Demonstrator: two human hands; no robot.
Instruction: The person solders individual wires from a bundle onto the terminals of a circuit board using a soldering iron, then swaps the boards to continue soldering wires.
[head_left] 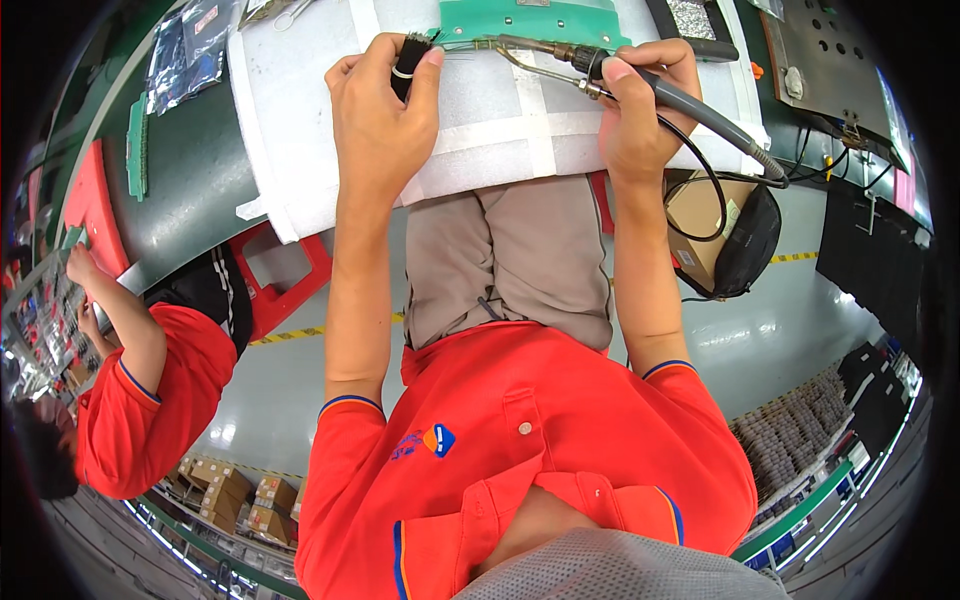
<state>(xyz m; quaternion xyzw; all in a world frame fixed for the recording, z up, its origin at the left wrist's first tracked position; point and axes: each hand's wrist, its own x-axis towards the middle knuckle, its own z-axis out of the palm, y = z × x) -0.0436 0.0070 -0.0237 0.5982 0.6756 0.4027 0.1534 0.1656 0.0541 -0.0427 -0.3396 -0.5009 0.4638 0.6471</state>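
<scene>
My left hand (382, 125) is closed around a short black bundle (409, 68) with a white band and a frayed, bristly upper end; I cannot tell whether it is wire or a brush. My right hand (645, 115) grips a soldering iron (588, 62) with a thin metal feed tube (540, 72) fixed alongside it. The iron points left, its tip close to the fingertips of my left hand and to fine wire ends there. Just beyond the tip lies a green fixture plate (540, 22). Both hands are over a white foam mat (300, 120) crossed with tape.
The iron's grey cable (720, 122) and a looping black cord run off right. A dark tray (710, 48) lies at the back right, near a metal box (830, 50). Silvery bags (190, 50) lie at the left. A co-worker in a red shirt (165, 390) works at my left.
</scene>
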